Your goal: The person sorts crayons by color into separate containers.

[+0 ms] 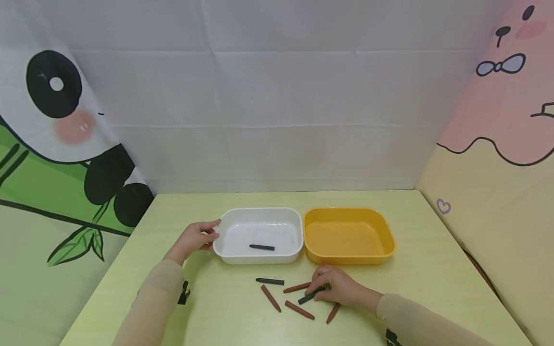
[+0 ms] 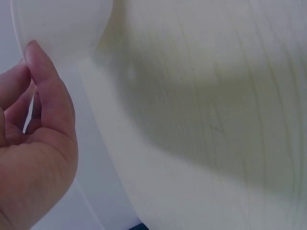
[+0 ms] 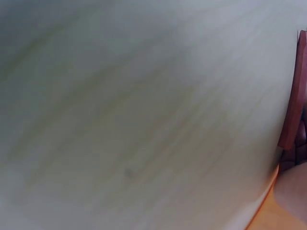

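My left hand (image 1: 196, 240) holds the left end of a white tray (image 1: 259, 259), thumb and fingers at its rim. In the left wrist view the fingertips meet the edge of the white tray (image 2: 62, 28). A black crayon (image 1: 261, 247) lies inside that tray. In front of the yellow tray (image 1: 350, 259), my right hand (image 1: 339, 287) pinches another black crayon (image 1: 306, 298) between thumb and fingers, low over the table. Brown crayons lie around it, one (image 1: 333, 313) partly under the hand. The right wrist view catches a brown crayon (image 3: 295, 96) at its edge.
Both trays stand side by side on the pale wooden table (image 1: 233, 312). Before them lie a black crayon (image 1: 270, 281) and several brown crayons, among them one left of the others (image 1: 270, 298). A white cloth (image 1: 281, 120) hangs behind, with printed cloths at both sides.
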The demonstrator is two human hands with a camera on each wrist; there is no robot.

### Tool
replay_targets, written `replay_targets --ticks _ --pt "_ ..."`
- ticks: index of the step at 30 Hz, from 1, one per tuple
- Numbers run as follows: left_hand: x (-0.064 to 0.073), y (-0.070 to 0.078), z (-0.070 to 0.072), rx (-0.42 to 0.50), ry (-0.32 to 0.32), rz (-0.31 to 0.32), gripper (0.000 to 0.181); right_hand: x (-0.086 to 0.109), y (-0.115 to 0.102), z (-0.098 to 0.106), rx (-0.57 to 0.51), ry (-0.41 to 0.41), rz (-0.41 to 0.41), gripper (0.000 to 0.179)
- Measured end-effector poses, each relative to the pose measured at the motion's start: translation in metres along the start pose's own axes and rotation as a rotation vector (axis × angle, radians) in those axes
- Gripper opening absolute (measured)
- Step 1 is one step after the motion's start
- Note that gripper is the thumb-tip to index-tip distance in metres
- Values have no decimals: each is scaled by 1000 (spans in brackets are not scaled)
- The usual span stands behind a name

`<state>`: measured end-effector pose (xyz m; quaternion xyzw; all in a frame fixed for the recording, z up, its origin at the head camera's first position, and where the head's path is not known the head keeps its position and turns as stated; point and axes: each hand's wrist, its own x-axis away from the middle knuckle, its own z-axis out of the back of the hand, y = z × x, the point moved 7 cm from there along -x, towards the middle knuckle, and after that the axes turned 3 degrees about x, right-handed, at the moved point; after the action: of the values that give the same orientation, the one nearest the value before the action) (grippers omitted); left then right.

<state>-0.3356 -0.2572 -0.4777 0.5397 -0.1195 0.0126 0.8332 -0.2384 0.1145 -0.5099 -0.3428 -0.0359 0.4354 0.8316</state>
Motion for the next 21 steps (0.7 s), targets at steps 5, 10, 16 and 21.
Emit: replay_targets --ticks 5,10,16,21 --pt "-1 -1 0 4 0 1 54 0 5 2 -85 -2 -52 15" --pt "0 1 -1 1 2 -4 54 0 10 5 -138 5 -109 15" --pt "2 3 -1 -9 6 -5 54 -2 4 12 -154 24 -107 15" --pt "2 5 -1 -10 9 -5 54 -5 -2 18 -150 49 -111 16"
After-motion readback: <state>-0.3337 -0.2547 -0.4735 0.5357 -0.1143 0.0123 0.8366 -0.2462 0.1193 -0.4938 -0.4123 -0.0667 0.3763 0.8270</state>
